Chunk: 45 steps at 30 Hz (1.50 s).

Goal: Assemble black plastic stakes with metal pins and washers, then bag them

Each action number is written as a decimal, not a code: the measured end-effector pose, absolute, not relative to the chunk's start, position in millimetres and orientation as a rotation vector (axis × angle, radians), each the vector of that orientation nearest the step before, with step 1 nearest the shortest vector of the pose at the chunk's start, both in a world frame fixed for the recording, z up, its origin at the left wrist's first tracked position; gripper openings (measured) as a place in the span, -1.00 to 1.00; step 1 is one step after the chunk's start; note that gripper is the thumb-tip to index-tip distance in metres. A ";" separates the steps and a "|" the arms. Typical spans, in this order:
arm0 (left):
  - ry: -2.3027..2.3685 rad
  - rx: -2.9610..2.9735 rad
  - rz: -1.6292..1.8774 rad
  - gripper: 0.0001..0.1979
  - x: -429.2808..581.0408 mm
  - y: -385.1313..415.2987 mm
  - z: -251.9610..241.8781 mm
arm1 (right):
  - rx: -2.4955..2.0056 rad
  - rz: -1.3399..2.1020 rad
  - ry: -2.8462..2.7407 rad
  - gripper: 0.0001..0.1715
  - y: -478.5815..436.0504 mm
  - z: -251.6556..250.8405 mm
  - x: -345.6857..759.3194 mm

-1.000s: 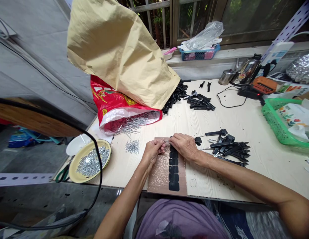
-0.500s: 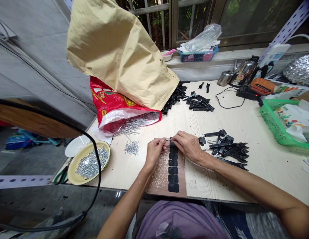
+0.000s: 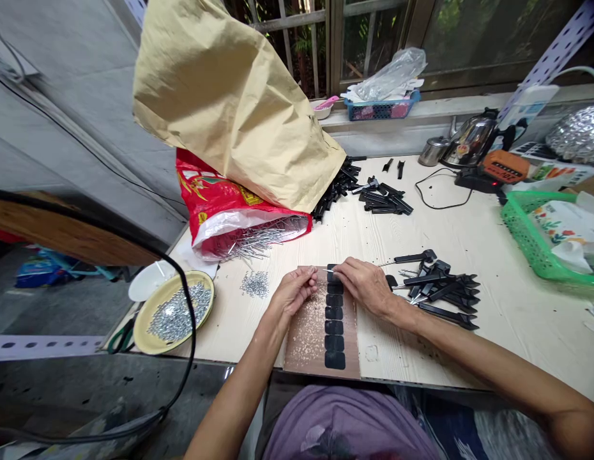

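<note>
Hovering over the far end of the board [image 3: 306, 332], the right hand [image 3: 365, 285] pinches a thin pin [image 3: 328, 271], its tip just beside the left hand [image 3: 291, 292], whose fingers curl closed, any contents hidden.

Makeshift home workshop: table [image 3: 469, 243] by a window [image 3: 368, 38] (barred), sacks [image 3: 234, 102] spilling black plastic parts [image 3: 383, 198] and metal pins [image 3: 258, 239], kettle [image 3: 472, 137] and green basket [image 3: 522, 236] alongside.
</note>
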<state>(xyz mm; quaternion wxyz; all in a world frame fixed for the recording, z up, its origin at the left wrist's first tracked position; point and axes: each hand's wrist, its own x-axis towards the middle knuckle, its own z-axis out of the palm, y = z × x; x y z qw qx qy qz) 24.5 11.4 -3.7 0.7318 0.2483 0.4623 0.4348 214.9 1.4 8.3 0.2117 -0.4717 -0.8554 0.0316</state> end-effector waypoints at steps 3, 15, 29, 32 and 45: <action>1.017 0.544 1.015 -0.69 27.0 11.0 -2.2 | -1.295 0.269 -2.291 -0.70 0.2 7.7 213.9; 1.005 0.646 1.161 -0.69 39.6 2.6 -1.2 | -1.385 0.203 -2.307 -0.67 -0.7 9.7 206.4; 0.996 0.616 1.058 -0.68 35.0 7.9 -11.3 | -1.430 0.154 -2.287 -0.73 -6.0 9.1 204.2; 1.009 0.643 1.137 -0.69 40.6 5.3 -11.3 | -1.459 0.097 -2.287 -0.73 -7.9 12.6 201.8; 1.046 0.745 1.309 -0.70 51.2 2.1 -13.9 | -1.458 0.215 -2.220 -0.70 -5.1 6.0 202.1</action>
